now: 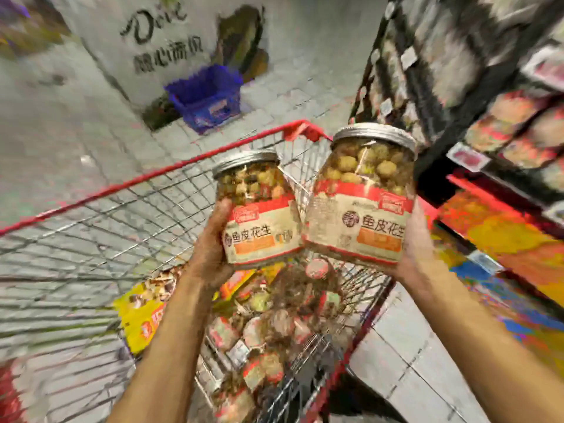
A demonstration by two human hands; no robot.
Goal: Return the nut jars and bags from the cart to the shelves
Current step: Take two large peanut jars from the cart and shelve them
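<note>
- Left jar (256, 206): silver-lidded nut jar, slightly tilted, held above the cart (183, 162); its label edge touches the right jar.
- Right jar (363, 193): same kind, held higher, above the cart's right rim and on the side facing the shelves (515, 123).
- Left hand (213, 239): wrapped round the left jar's lower half, thumb up its side.
- Right hand (419, 245): cups the right jar from beneath and behind; fingers mostly hidden.
- Stock in cart (274, 328): more jars heaped at the cart's near end, a yellow bag (143, 312) beside them.
- Handling advice: part the two jars first so they do not knock. Carry both to the shelves right of the cart. Both grips sit low, so keep the jars upright. Seat the right jar first, base flat and label outward, then the left.
</note>
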